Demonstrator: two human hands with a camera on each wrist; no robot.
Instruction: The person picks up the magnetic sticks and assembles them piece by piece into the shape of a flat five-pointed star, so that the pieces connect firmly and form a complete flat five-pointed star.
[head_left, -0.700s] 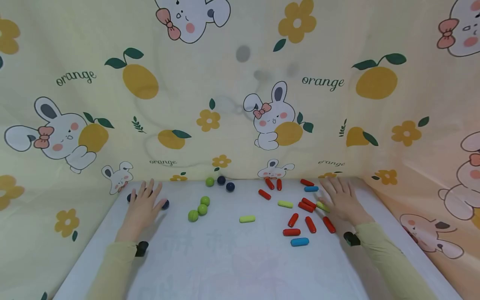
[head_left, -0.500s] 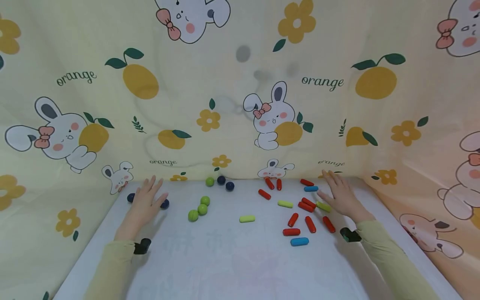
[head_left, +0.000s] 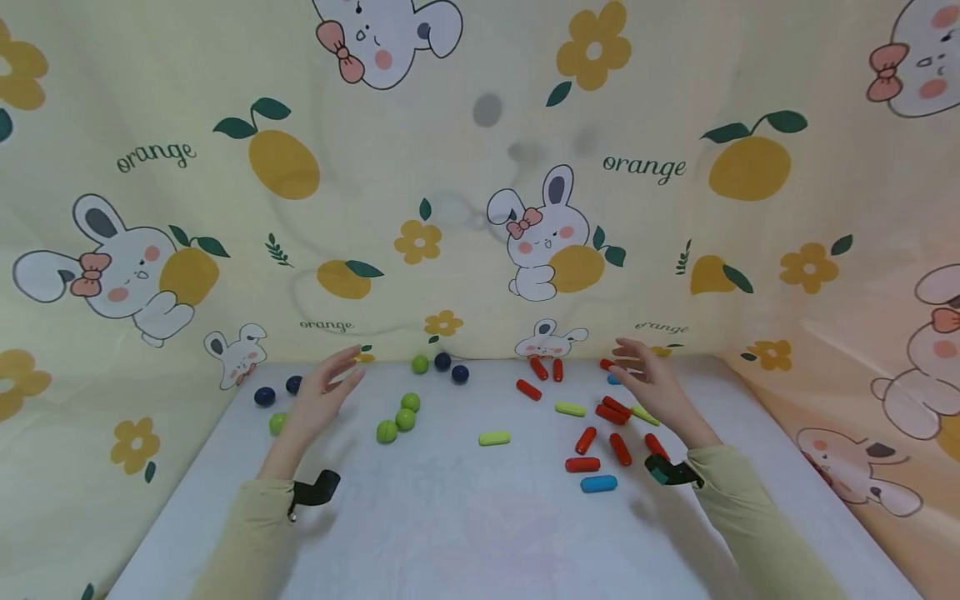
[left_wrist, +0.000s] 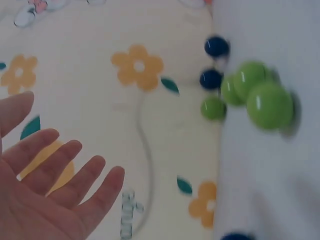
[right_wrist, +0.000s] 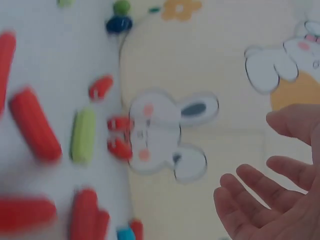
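Observation:
My left hand (head_left: 318, 404) is raised over the left side of the white table, fingers spread and holding nothing. Close beside it lie a green ball (head_left: 278, 423) and two dark blue balls (head_left: 264, 397). In the left wrist view the palm and loosely bent fingers (left_wrist: 65, 175) show against the cloth. My right hand (head_left: 660, 396) hovers above the right side, also holding nothing. Below and in front of it lie several red sticks (head_left: 582, 465), a blue stick (head_left: 599, 483) and a light green stick (head_left: 570, 409). It partly hides another blue stick near the back edge.
Between the hands are several more green balls (head_left: 405, 419), two dark blue balls (head_left: 460, 374) by the back edge and another light green stick (head_left: 494, 437). A printed cloth (head_left: 450, 167) with rabbits and oranges hangs behind the white table (head_left: 450, 533) and along its sides.
Both hands have lifted and moved inward, turning their palms toward each other. The left hand has uncovered a green ball and dark blue balls. The balls and sticks have stayed in place.

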